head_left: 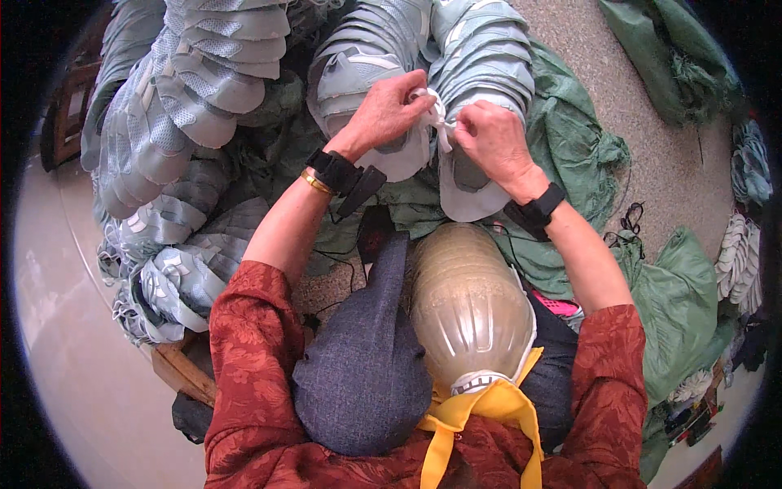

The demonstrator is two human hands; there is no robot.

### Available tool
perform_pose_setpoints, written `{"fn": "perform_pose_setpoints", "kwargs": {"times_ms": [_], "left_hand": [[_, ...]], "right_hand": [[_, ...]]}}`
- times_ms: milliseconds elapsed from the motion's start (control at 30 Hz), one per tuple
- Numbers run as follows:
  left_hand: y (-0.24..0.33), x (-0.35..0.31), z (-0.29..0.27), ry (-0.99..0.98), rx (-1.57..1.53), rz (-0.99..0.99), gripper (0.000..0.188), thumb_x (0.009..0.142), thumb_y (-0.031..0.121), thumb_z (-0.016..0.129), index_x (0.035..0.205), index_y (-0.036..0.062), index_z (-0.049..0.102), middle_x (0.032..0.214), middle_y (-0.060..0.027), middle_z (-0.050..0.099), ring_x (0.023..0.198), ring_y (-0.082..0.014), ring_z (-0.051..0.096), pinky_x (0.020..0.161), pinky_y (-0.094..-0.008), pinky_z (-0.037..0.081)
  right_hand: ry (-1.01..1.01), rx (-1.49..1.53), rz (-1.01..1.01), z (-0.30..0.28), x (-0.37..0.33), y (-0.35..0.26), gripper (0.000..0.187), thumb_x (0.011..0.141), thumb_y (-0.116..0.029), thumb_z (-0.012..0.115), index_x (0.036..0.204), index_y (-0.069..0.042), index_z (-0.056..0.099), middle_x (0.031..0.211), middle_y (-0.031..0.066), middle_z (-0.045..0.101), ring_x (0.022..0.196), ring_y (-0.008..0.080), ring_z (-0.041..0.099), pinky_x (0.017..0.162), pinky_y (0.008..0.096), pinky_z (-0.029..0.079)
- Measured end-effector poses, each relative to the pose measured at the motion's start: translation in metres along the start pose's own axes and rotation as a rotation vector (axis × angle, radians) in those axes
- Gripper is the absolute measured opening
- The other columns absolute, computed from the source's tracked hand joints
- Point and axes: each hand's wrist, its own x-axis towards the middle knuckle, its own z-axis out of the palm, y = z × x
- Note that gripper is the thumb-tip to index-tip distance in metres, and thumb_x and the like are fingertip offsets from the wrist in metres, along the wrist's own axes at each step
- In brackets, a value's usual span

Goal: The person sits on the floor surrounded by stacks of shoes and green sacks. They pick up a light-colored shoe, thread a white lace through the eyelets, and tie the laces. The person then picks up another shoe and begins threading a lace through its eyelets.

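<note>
Two long stacks of nested pale blue-grey shoe uppers lie ahead of me, a left stack (346,85) and a right stack (489,57). Between their near ends is a white lace (441,122), looped and apparently knotted. My left hand (388,114) pinches its loop with closed fingers, over the left stack. Just across from it, my right hand (494,145) is closed in a pinch at the lace's other side, above the right stack's near end. The fingertips of both hands are close together but apart.
More stacked uppers (175,106) rise at the left. Green sheeting (570,134) lies beneath the stacks, with a green sack (672,301) at the right. A large clear plastic bottle (472,301) rests against my lap beside a yellow cloth strap (481,403). Thin black cords (346,265) trail below.
</note>
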Motion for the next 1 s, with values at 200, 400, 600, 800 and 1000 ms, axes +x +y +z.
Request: {"fn": "perform_pose_setpoints", "kwargs": {"times_ms": [200, 400, 600, 800, 1000], "left_hand": [[0.0, 0.002, 0.002, 0.036, -0.002, -0.023, 0.028, 0.093, 0.025, 0.067, 0.095, -0.0006, 0.058, 0.077, -0.0175, 0.062, 0.069, -0.0265, 0.058, 0.067, -0.0398, 0.048], [-0.002, 0.002, -0.002, -0.014, 0.04, -0.004, 0.026, 0.1, 0.024, 0.065, 0.092, 0.0018, 0.054, 0.077, -0.0019, 0.057, 0.071, -0.0077, 0.053, 0.064, -0.0281, 0.047], [-0.011, -0.001, -0.004, -0.099, -0.077, 0.039, 0.021, 0.089, 0.01, 0.071, 0.094, 0.0023, 0.052, 0.081, -0.0047, 0.06, 0.073, -0.0099, 0.056, 0.066, -0.0285, 0.047], [-0.004, -0.005, 0.002, -0.06, 0.187, 0.28, 0.038, 0.071, 0.002, 0.075, 0.099, 0.0035, 0.048, 0.081, -0.0113, 0.058, 0.078, -0.029, 0.06, 0.071, -0.0367, 0.05], [-0.002, -0.015, 0.024, 0.102, 0.301, 0.207, 0.037, 0.073, 0.004, 0.074, 0.1, 0.0058, 0.049, 0.085, -0.0115, 0.059, 0.083, -0.0332, 0.061, 0.072, -0.0434, 0.05]], "right_hand": [[-0.156, 0.07, 0.11, 0.0, -0.011, -0.023, 0.023, 0.085, -0.021, 0.074, 0.081, 0.001, 0.07, 0.078, 0.02, 0.069, 0.073, 0.0389, 0.069, 0.067, 0.0465, 0.054], [-0.129, 0.097, 0.188, 0.036, -0.026, -0.01, 0.022, 0.094, -0.021, 0.068, 0.092, 0.002, 0.068, 0.073, 0.0225, 0.066, 0.064, 0.0391, 0.065, 0.061, 0.0449, 0.052], [-0.209, 0.602, 0.524, 0.004, -0.028, -0.018, 0.027, 0.099, -0.021, 0.055, 0.086, 0.001, 0.063, 0.064, 0.0154, 0.062, 0.053, 0.0274, 0.063, 0.055, 0.041, 0.049], [-0.281, 0.709, 0.627, -0.007, -0.024, -0.014, 0.03, 0.101, -0.024, 0.051, 0.085, -0.002, 0.064, 0.062, 0.0016, 0.06, 0.053, 0.0098, 0.059, 0.049, 0.0282, 0.048], [-0.279, 0.747, 0.625, -0.004, -0.028, -0.02, 0.031, 0.102, -0.024, 0.051, 0.084, -0.003, 0.064, 0.064, -0.0001, 0.06, 0.053, 0.0072, 0.058, 0.048, 0.0245, 0.048]]}}
